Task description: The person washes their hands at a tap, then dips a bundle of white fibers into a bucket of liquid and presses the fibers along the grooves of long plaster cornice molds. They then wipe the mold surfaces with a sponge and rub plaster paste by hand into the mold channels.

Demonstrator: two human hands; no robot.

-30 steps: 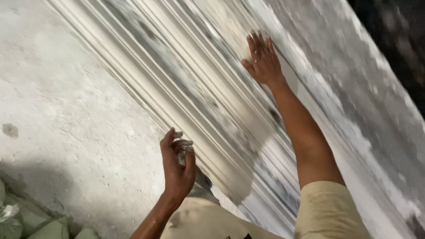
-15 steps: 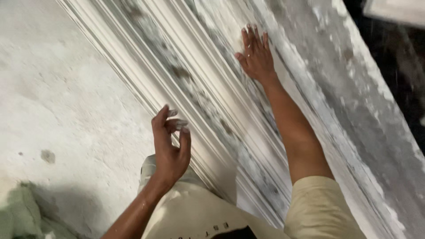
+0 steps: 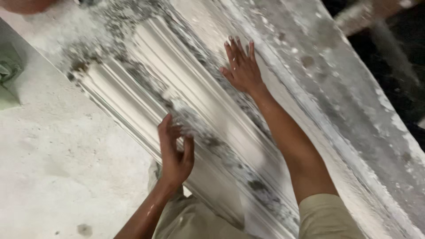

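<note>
A person leans over a long white plaster moulding (image 3: 186,88) that runs diagonally across a pale concrete floor (image 3: 53,159), its ribbed face streaked with grey, crumbly residue. The right hand (image 3: 241,66) lies flat on the far side of the moulding, fingers spread and holding nothing. The left hand (image 3: 175,152) rests at the moulding's near edge, fingers curled inward; whether it pinches anything cannot be told. A green bundle (image 3: 9,73) sits at the floor's left edge.
</note>
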